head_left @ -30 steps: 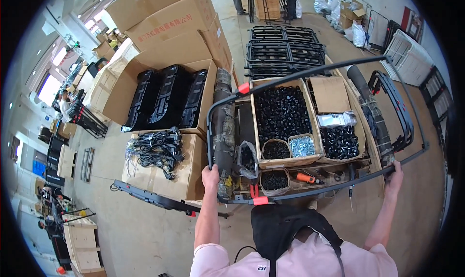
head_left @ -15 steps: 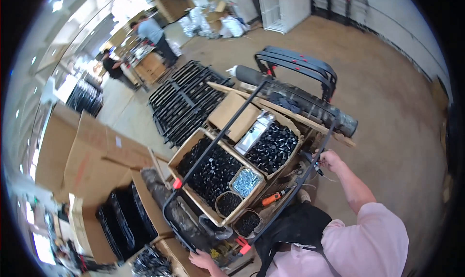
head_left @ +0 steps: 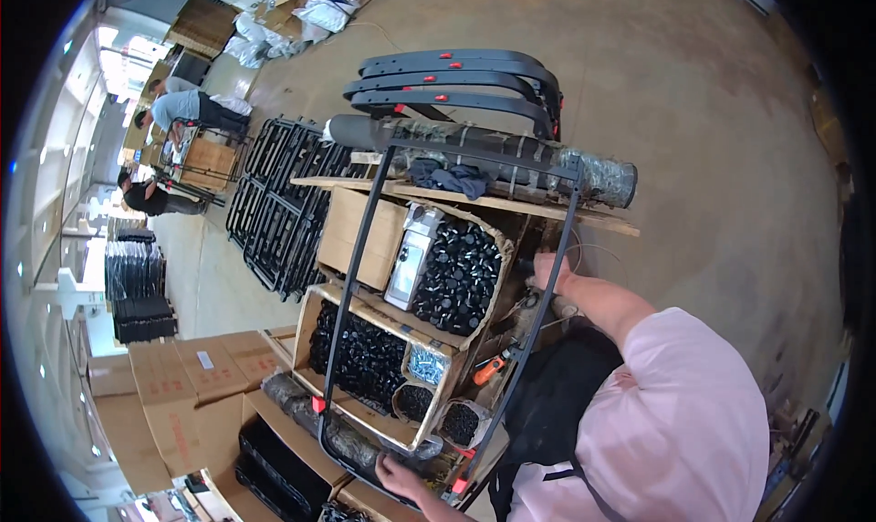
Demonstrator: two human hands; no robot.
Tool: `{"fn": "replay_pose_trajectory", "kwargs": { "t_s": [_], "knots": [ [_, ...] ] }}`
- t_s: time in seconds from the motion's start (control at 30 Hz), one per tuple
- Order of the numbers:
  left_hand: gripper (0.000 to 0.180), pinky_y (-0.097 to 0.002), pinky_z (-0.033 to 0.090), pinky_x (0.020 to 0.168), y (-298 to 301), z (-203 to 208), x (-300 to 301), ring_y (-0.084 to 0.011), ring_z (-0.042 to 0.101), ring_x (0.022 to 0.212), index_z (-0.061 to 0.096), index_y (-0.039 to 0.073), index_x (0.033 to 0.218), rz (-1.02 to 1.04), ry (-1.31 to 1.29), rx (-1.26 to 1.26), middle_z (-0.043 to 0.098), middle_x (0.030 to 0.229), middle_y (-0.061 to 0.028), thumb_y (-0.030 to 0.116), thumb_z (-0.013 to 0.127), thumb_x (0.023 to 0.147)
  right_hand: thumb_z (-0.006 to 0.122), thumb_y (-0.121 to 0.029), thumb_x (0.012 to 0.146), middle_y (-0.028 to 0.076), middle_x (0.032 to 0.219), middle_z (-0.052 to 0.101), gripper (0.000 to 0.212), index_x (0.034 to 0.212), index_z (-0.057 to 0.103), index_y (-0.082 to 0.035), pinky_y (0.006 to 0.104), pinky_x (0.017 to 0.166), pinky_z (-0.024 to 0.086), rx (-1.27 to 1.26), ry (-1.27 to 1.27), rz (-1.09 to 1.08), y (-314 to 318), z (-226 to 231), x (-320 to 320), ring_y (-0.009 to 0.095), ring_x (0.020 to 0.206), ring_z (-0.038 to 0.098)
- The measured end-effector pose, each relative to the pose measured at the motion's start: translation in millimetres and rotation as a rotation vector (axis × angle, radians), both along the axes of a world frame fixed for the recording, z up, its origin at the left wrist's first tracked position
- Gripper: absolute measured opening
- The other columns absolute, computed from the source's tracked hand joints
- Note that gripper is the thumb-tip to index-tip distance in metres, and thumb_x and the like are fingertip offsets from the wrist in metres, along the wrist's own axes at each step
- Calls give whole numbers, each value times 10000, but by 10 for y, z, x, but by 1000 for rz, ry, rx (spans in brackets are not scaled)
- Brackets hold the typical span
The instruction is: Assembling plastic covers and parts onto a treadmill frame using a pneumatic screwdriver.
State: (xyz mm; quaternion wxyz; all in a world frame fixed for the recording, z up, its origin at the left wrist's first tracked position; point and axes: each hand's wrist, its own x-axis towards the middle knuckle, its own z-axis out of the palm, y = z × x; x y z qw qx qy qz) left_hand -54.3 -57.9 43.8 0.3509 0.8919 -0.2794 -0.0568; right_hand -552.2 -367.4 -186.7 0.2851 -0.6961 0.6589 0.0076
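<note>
A long black tube frame with red clips lies over a cart loaded with boxes. My left hand grips the frame's near end at the bottom of the view. My right hand holds the frame's right bar further along. Under the frame sit two open cardboard boxes of black round parts, a closed cardboard box, small tubs of screws and an orange-handled tool. A black wrapped roll lies across the cart's far end.
Curved black bars are stacked beyond the cart. Black wire racks lie on the floor to the left. Large cardboard boxes stand at lower left. Two other people work at the far left.
My head has turned, so the cart now runs diagonally away from me. Both hands have stayed on the black frame, the right one now closer in along the bar.
</note>
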Motion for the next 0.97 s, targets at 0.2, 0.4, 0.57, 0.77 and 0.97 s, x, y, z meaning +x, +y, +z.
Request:
{"fn": "replay_pose_trajectory", "kwargs": {
  "t_s": [0.2,0.4,0.57,0.77,0.97],
  "knots": [
    [214,-335,572,919,-1385,63,-1288,-209,735,1002,729,-43,1218,-508,205,14,770,1084,-126,60,626,1060,709,-238,814,194,996,764,454,1173,709,39,455,830,619,-85,28,21,35,357,89,371,955,758],
    [278,-305,563,928,-2623,128,-2743,-166,717,1017,691,-47,1303,-850,703,-34,753,1129,-104,123,585,1109,733,-253,846,244,981,769,304,1038,752,-18,513,818,612,-243,-55,-42,595,1640,-1174,408,958,758],
    [281,-306,545,959,-3347,404,-3817,-169,719,1047,727,-33,1252,-1221,730,-87,767,1124,-93,161,601,1093,710,-288,856,271,874,735,340,996,729,21,517,753,581,195,-134,-217,759,2616,-1847,439,850,742],
    [326,-318,510,1017,-3936,860,-4825,-165,678,1116,711,-11,1280,-1515,925,-180,757,1179,-98,244,606,1107,700,-304,859,283,762,681,348,865,689,44,546,733,564,-91,-102,-92,82,3951,-1906,435,758,724],
    [524,-331,442,1088,-4176,816,-5078,-164,608,1206,702,39,1355,-1525,1259,-105,716,1273,-109,479,570,1103,644,-278,887,236,865,764,310,927,751,10,502,778,597,57,-29,-89,-462,4180,-1727,367,834,777]
  ]
}}
